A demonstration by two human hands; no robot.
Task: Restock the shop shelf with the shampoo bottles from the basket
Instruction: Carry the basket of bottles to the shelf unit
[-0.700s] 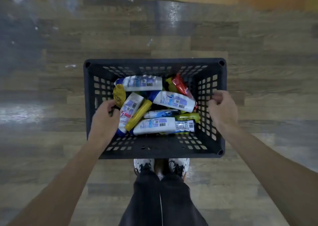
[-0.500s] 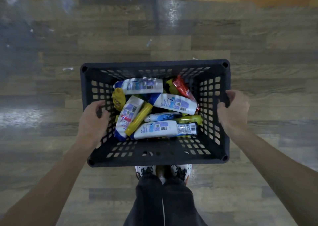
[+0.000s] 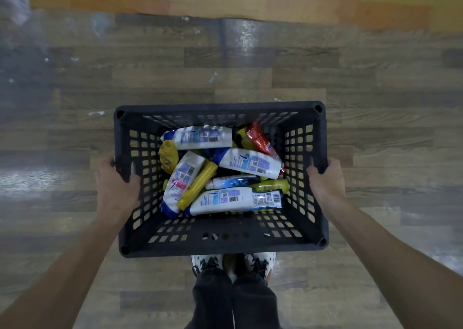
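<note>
wooden floor below; left hand [image 3: 114,188] and right hand [image 3: 327,178] grip the basket [image 3: 220,247] rims, likely to carry its bottles [image 3: 223,199] shelfward.

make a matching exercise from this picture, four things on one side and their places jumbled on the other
Things
1. left hand
2. red packet
3. yellow bottle
4. shoes

Places
a. lying slanted inside the basket, left of its middle
b. gripping the basket's left rim
c. in the basket's far right corner
d. on the floor, below the basket's near edge

Pairs: 1-b, 2-c, 3-a, 4-d
</note>
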